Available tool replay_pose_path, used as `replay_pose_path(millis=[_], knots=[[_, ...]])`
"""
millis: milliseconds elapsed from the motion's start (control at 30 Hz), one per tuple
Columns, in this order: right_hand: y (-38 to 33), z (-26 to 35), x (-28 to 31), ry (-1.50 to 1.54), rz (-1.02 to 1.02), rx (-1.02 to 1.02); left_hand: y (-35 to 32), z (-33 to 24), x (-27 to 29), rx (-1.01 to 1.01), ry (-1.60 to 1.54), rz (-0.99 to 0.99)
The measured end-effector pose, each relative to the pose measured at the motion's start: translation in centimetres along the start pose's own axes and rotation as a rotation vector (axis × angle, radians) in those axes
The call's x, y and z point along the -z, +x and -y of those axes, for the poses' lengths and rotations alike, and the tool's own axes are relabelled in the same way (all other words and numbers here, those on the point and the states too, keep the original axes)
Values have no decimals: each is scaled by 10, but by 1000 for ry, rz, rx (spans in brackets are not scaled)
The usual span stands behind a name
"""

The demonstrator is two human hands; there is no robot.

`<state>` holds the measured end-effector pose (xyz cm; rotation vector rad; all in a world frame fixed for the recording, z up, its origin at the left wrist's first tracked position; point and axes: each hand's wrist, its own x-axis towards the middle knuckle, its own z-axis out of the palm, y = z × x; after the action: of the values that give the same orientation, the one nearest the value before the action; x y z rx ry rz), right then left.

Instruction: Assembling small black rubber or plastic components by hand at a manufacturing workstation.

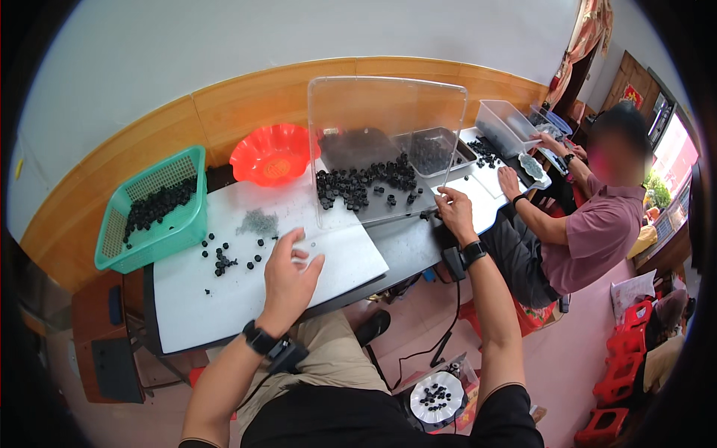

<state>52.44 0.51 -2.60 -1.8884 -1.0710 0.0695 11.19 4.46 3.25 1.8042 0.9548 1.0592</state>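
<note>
My left hand is over the white board, thumb and forefinger apart, with nothing seen in its grasp. Small black knob-like parts and a heap of tiny clear pieces lie beyond it. My right hand is at the right lower corner of a clear plastic box; its fingers are curled and what they hold is hidden. Many black parts lie spread in that box. One small black part sits just left of the right fingertips.
A green basket of black parts stands at the left, beside a red scalloped bowl. A white plate with black parts is low by my right side. Another person sits at right near a clear bin. Red stools stand beyond.
</note>
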Motion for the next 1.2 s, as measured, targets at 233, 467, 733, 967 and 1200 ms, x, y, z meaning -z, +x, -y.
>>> replay_pose_path(millis=[233,467,733,967,1200], knots=[[-16,-3,0,-38,-82,-20,66,11,-44,-160,383,-115],[-51,43,5,-198,123,-16,102,20,-36,-175,565,-23],[-55,71,-18,-463,73,183,125,20,-36,-228,527,-68],[-59,78,-34,-546,56,251,124,15,-37,-195,499,-51],[-56,69,-31,-539,168,352,120,14,-30,-189,495,-32]])
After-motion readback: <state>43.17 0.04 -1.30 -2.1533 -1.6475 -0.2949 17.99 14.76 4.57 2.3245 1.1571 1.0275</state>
